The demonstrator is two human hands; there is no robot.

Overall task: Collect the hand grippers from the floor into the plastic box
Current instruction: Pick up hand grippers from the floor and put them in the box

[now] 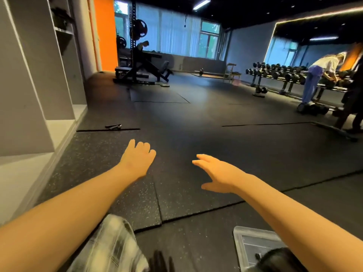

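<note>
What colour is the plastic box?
Clear and colourless; the box shows low right in the head view.

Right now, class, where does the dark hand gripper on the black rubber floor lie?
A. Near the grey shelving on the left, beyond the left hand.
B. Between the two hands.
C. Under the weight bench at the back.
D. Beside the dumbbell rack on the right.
A: the dark hand gripper lies close to the grey shelving, ahead and left of the empty left hand.
</note>
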